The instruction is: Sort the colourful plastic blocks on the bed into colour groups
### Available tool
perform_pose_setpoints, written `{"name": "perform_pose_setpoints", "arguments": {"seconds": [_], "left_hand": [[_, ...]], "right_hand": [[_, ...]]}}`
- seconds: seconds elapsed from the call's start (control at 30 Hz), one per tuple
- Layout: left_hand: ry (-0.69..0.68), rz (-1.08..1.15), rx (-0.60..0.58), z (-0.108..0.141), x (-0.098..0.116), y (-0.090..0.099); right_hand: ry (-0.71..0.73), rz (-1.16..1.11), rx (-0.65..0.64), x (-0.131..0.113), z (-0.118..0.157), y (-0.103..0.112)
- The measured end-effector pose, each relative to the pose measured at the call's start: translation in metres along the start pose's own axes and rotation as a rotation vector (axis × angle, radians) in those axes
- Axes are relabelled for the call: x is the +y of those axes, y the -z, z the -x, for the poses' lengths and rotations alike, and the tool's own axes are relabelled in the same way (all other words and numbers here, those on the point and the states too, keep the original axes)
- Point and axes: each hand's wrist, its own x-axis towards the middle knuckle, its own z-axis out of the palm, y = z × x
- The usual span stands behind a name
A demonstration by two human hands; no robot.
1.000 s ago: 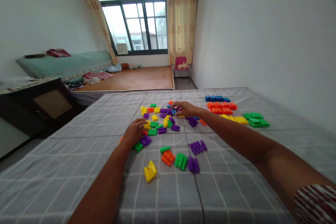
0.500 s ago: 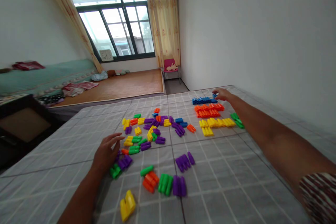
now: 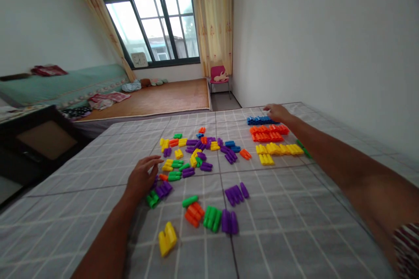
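Note:
At the far right of the bed, my right hand (image 3: pixel 276 111) reaches over the back of a row of blue plastic blocks (image 3: pixel 260 120), its fingers apart and partly hidden by distance. In front of that row lie rows of orange blocks (image 3: pixel 269 133) and yellow blocks (image 3: pixel 279 149). Green blocks (image 3: pixel 303 148) show beside my right forearm. My left hand (image 3: pixel 143 175) is open, palm down, at the left edge of a mixed pile. Close to it are purple blocks (image 3: pixel 163 189), green blocks (image 3: pixel 152 199) and yellow-and-green blocks (image 3: pixel 173 165).
Nearer me lie a yellow block (image 3: pixel 167 239), orange blocks (image 3: pixel 194 214), green blocks (image 3: pixel 212 219) and purple blocks (image 3: pixel 229 221). A grey checked sheet (image 3: pixel 275 239) covers the surface. Beyond stand a second bed (image 3: pixel 170 98), a pink chair (image 3: pixel 218 74) and a dark cabinet (image 3: pixel 39 148).
My right hand has moved off the right end of the blue row to just behind it, and a blue block at its fingertips now sits with the row. The view has shifted slightly.

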Motion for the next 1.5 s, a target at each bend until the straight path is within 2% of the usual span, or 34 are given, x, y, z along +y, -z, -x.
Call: {"name": "perform_pose_setpoints", "arguments": {"seconds": [0.17,0.27,0.4,0.53,0.63,0.77,0.83,1.0,1.1,1.17,1.23,1.37,1.5], "left_hand": [[-0.042,0.054,-0.028,0.000,0.009,-0.003],[-0.038,0.065,-0.042,0.003,0.010,-0.003],[-0.023,0.079,-0.022,0.005,0.012,-0.001],[-0.029,0.077,-0.058,0.004,0.014,-0.002],[-0.039,0.071,-0.086,0.003,0.014,-0.004],[-0.048,0.066,-0.103,0.004,0.011,-0.005],[-0.041,0.062,-0.119,0.004,0.009,-0.005],[-0.017,0.050,-0.152,0.004,0.007,-0.004],[-0.007,0.051,-0.150,0.003,0.006,-0.004],[-0.001,0.052,-0.151,0.003,0.005,-0.004],[-0.002,0.058,-0.161,0.002,0.005,-0.004],[-0.003,0.064,-0.183,0.001,0.003,-0.004],[0.003,0.068,-0.187,0.002,0.003,-0.004]], "right_hand": [[0.367,-0.081,-0.501,-0.067,0.012,-0.036],[0.421,-0.095,-0.575,-0.102,0.024,-0.056],[0.405,-0.068,-0.556,-0.113,0.020,-0.058],[0.308,0.057,-0.540,-0.106,0.010,-0.050],[0.308,0.106,-0.523,-0.100,0.006,-0.045],[0.356,0.026,-0.683,-0.096,0.007,-0.043],[0.383,0.005,-0.715,-0.096,0.010,-0.046],[0.366,-0.035,-0.618,-0.087,0.009,-0.047],[0.259,0.012,-0.433,-0.059,-0.009,-0.031],[0.151,0.052,-0.293,-0.032,-0.027,-0.016],[0.049,0.091,-0.206,-0.003,-0.043,-0.004],[-0.071,0.128,-0.219,0.035,-0.060,0.001],[-0.069,0.146,-0.306,0.044,-0.063,-0.013]]}}
